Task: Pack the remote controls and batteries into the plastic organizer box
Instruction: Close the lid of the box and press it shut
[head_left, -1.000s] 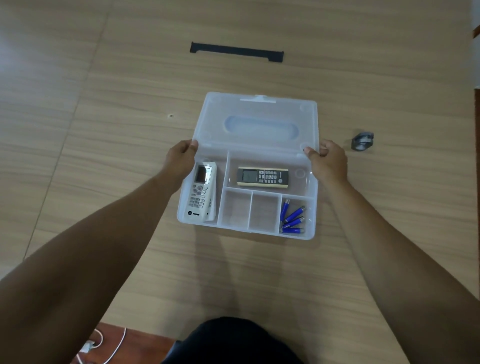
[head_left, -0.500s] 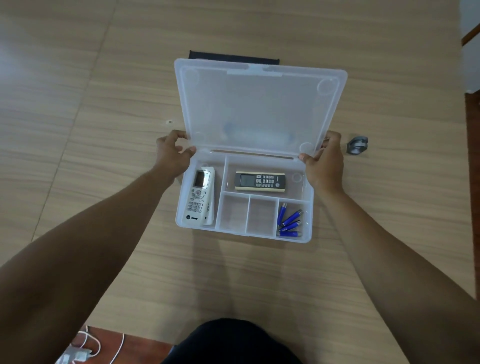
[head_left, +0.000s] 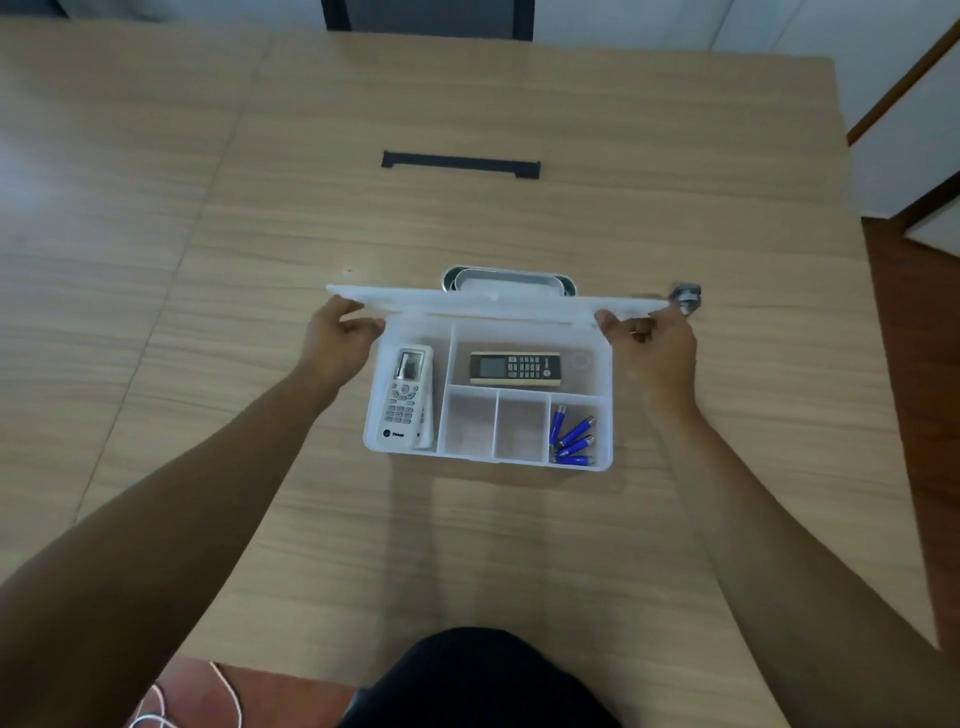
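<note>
The clear plastic organizer box (head_left: 605, 426) lies on the wooden table. Its hinged lid (head_left: 493, 301) is tilted toward me, seen almost edge-on, with the handle (head_left: 509, 280) showing behind it. My left hand (head_left: 340, 338) grips the lid's left corner and my right hand (head_left: 649, 338) grips its right corner. A white remote (head_left: 402, 397) lies in the left compartment, over a second white one. A black and gold remote (head_left: 515, 368) lies in the upper compartment. Several blue batteries (head_left: 574, 436) fill the lower right compartment. Two middle compartments hold nothing.
A small grey round object (head_left: 688, 295) sits on the table just behind my right hand. A black cable-slot strip (head_left: 461, 163) is set in the table farther back. The table's right edge (head_left: 852, 270) borders a red-brown floor. White cables (head_left: 156, 717) lie below the near edge.
The lid has swung from lying flat behind the box, up through upright, and now tips forward over the compartments. Both hands rode up with its corners. The camera tilted up.
</note>
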